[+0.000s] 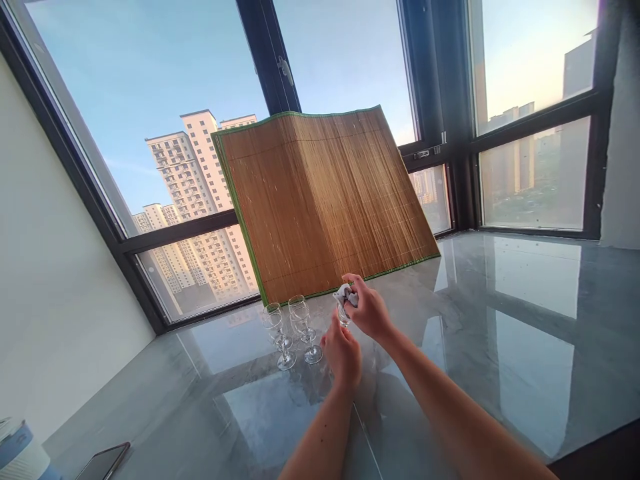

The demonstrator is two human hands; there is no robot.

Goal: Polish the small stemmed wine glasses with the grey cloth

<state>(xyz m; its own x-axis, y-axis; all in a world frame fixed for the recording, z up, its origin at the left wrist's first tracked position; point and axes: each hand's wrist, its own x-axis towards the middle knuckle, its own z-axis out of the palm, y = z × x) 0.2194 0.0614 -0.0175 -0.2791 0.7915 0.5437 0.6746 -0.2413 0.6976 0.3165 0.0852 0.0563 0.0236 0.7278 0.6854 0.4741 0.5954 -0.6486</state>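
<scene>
Just below the middle of the frame, a glass (345,323) is gripped from below by the left hand (343,357), whose fingers are closed around it; its stem and foot are hidden by that hand. A crumpled white cloth (344,295) is pinched by the right hand (369,311) and pressed at the top of the glass, one finger being stretched out above it. The two hands are held close together; whether they touch cannot be told.

Just left of them, four stemmed glasses (301,321) are stood upright in a tight group on the glossy grey counter (410,413), by which the windows are mirrored. Behind, across the centre, a brown mat (320,200) edged in green is leaned against the dark-framed window (269,60), through which tower blocks (197,153) are seen at left. In the lower left corner, a phone (105,461) and a blue-and-white object (23,450) are partly cut off by the frame.
</scene>
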